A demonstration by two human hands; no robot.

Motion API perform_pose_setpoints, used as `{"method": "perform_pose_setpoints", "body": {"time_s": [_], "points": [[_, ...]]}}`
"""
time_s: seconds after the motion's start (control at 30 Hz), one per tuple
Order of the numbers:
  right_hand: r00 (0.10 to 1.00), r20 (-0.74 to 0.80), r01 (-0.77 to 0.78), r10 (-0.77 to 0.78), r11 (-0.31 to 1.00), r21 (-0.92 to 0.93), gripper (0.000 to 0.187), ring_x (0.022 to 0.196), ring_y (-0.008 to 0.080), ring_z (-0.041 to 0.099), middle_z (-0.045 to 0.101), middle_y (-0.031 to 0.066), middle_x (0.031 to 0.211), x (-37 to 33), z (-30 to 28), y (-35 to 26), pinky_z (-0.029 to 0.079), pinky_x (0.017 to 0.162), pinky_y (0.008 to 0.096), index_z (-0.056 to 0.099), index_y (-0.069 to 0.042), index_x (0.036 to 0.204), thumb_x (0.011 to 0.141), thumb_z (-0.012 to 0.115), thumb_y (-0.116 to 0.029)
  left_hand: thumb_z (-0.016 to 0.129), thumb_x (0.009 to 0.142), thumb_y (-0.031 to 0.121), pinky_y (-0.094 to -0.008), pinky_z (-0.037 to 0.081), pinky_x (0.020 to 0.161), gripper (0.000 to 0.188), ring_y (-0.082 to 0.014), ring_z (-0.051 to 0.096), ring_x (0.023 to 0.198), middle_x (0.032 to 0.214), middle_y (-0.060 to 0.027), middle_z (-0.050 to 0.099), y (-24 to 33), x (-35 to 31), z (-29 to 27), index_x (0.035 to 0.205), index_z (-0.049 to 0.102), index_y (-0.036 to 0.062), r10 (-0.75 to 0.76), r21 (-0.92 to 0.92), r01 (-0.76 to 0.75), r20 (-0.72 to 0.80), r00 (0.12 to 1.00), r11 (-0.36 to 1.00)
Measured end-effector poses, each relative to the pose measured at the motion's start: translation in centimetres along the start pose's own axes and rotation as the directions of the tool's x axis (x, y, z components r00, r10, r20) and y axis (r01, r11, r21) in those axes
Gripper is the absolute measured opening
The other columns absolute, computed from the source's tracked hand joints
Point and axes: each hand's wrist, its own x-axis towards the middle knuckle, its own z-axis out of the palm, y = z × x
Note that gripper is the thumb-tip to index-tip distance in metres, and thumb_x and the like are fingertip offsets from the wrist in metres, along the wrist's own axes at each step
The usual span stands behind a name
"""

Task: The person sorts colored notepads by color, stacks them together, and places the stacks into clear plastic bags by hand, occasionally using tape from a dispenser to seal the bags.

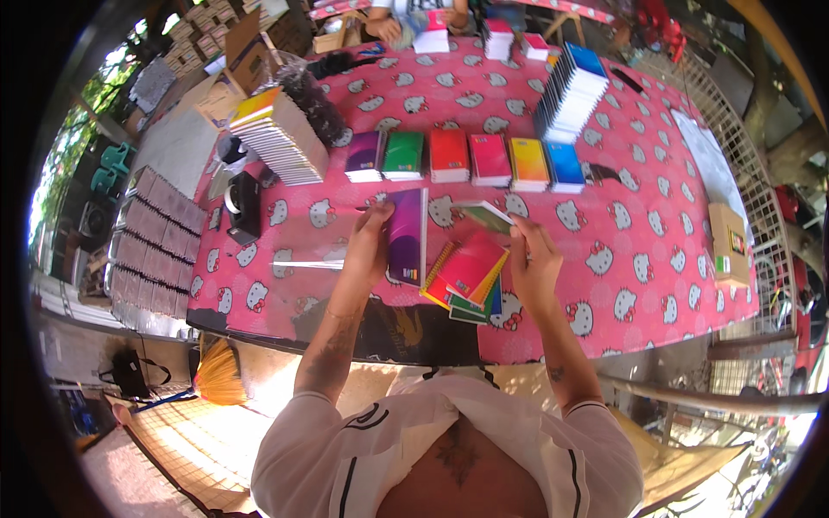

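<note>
My left hand (371, 240) is closed on the left edge of a purple notebook (408, 237), held upright over the table. My right hand (534, 255) pinches the corner of a thin notebook with a green cover (486, 214), which is tilted so that its edge shows. Between my hands lies a fanned pile of small notebooks, with a pink notebook (471, 263) on top and yellow, orange, green and blue ones peeking out beneath. Beyond my hands stands a row of short notebook stacks: purple (364, 151), green (403, 154), red (448, 151), pink (490, 157), yellow (528, 161) and blue (566, 164).
A tall leaning notebook stack (281, 142) stands at the left, near a black tape dispenser (244, 207). Another tall stack with a blue top (572, 93) rises at the back right. A small carton (730, 246) sits at the right edge. Across the table another person's hands hold something.
</note>
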Motion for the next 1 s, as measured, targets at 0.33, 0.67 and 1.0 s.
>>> {"method": "perform_pose_setpoints", "body": {"time_s": [0.33, 0.67, 1.0], "points": [[0.859, 0.339, 0.432, -0.383, 0.898, -0.081, 0.023, 0.103, 0.0306, 0.062, 0.067, 0.0140, 0.108, 9.5, 21.9, 10.9, 0.048, 0.095, 0.0447, 0.069, -0.006, 0.108, 0.085, 0.066, -0.005, 0.059, 0.097, 0.016, -0.0307, 0.051, 0.079, 0.017, -0.0162, 0.061, 0.090, 0.100, -0.0045, 0.062, 2.4, -5.5, -10.0, 0.108, 0.061, 0.0028, 0.107, -0.017, -0.119, -0.330, 0.938, 0.993], [0.807, 0.452, 0.504, -0.380, 0.842, -0.193, 0.028, 0.112, 0.0271, 0.058, 0.061, 0.0075, 0.111, 7.3, 37.4, 6.1, 0.039, 0.105, 0.0489, 0.069, -0.011, 0.105, 0.079, 0.075, -0.021, 0.060, 0.096, 0.016, -0.0314, 0.052, 0.080, 0.021, -0.0167, 0.063, 0.089, 0.098, -0.0074, 0.065, 1.7, -8.0, -13.5, 0.110, 0.061, 0.0000, 0.042, -0.003, -0.047, -0.423, 0.905, 0.999], [0.795, 0.567, -0.376, -0.218, 0.557, 0.741, 0.027, 0.126, 0.0242, 0.055, 0.064, 0.0111, 0.125, 7.2, 13.6, 4.9, 0.044, 0.104, 0.0351, 0.062, -0.004, 0.107, 0.088, 0.054, 0.013, 0.062, 0.086, 0.015, -0.0341, 0.049, 0.092, 0.038, -0.0203, 0.062, 0.105, 0.114, -0.0086, 0.065, 2.9, -5.9, -10.7, 0.122, 0.059, 0.0009, -0.110, -0.120, 0.097, -0.105, 0.988, 0.988]]}}
